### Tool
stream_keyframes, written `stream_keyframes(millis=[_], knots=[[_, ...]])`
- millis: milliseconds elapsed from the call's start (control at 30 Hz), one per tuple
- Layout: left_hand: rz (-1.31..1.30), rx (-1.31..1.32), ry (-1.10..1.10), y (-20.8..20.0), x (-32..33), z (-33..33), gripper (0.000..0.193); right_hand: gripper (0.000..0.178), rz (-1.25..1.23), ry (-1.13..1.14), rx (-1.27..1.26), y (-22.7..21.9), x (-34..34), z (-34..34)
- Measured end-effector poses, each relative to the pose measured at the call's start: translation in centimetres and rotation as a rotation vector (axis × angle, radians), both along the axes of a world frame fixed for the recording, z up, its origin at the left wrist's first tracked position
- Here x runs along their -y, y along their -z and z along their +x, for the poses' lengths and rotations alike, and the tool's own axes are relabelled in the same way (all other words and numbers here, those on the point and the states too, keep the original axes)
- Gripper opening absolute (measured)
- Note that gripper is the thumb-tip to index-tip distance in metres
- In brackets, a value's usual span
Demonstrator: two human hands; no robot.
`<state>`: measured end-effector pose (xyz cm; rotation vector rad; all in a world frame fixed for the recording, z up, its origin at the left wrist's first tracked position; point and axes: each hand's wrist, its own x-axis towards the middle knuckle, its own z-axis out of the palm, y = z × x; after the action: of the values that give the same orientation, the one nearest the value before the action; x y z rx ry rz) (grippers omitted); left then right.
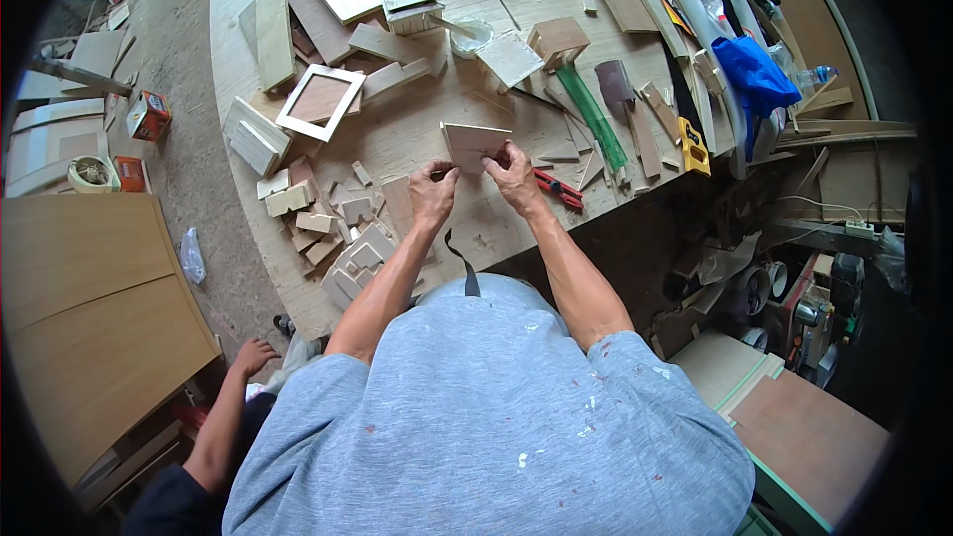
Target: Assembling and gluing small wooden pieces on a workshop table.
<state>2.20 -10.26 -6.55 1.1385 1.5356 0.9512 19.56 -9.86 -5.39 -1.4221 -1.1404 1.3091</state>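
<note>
A small, thin wooden panel (473, 146) is tilted up over the table in front of me. My right hand (513, 179) grips it along the right side, thumb on the near face and fingers behind the edge. By the panel's lower left corner, my left hand (434, 194) has its fingers curled into a pinch; whatever is between the fingertips is too small to make out. A red and black utility knife (559, 189) lies just right of my right hand. Left of my left hand are several small wood blocks (316, 223) and stacked square pieces (359, 260).
The wooden table (397, 149) carries a square frame (321, 102), a white glue tub (471, 38), a green strip (593, 117), and a yellow-handled saw (693, 147). A blue plastic bag (754, 72) sits at the right. Another person's arm (223, 417) shows at lower left.
</note>
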Motion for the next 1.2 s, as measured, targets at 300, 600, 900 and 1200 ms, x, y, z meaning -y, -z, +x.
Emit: stream_keyframes(millis=[300, 600, 900, 1200], knots=[[0.009, -0.024, 0.052, -0.2, -0.3, -0.4, 0.018, 0.026, -0.005, -0.027, 0.033, 0.1, -0.1, 0.1], [-0.087, 0.131, 0.023, 0.4, -0.4, -0.5, 0.026, 0.023, -0.149, -0.042, -0.202, 1.2, -0.1, 0.9], [-0.122, 0.182, 0.062, -0.2, -0.7, -1.0, 0.027, 0.025, -0.085, -0.086, -0.060, 0.0, -0.5, 0.7], [-0.061, 0.048, 0.045, -0.4, -0.5, -0.5, 0.024, 0.028, -0.009, -0.058, 0.080, -0.1, -0.1, 0.1]])
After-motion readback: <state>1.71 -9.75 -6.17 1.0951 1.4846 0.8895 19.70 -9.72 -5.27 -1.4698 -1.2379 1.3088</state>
